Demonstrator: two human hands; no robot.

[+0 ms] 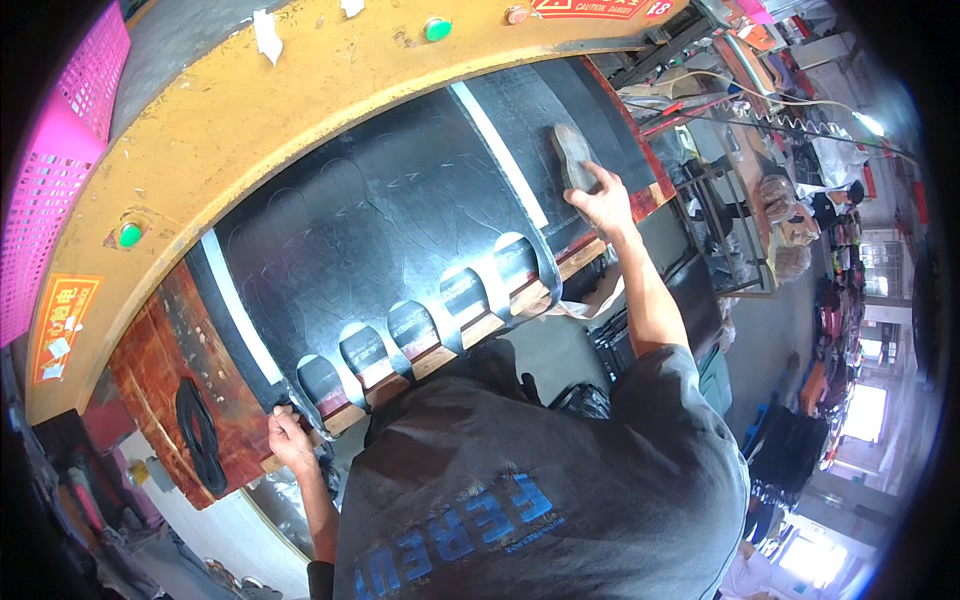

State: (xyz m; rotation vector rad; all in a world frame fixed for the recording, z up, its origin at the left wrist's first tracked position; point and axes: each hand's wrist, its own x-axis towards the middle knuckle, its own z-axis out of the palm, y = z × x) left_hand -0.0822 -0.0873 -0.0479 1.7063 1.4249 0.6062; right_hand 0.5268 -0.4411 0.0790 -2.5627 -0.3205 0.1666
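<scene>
A wide black sheet (350, 230) lies over the work surface, with two white strips across it and several rounded cut-outs along its near edge. Faint curved outlines show on its surface. At the sheet's near left corner my left hand (290, 440) is closed, its fingers pinching the edge. My right hand (604, 205) is farther off at the right, its thumb and fingers gripping the near end of a grey-brown, sole-shaped block (571, 155). That block rests on the dark sheet beyond the right white strip. I cannot make out its underside.
A yellow machine beam (250, 80) with green buttons arches over the far side. Black looped strips (200, 435) lie on the reddish-brown board (160, 390) at left. A pink perforated basket (75, 150) stands far left. A metal rack (725, 210) stands at right.
</scene>
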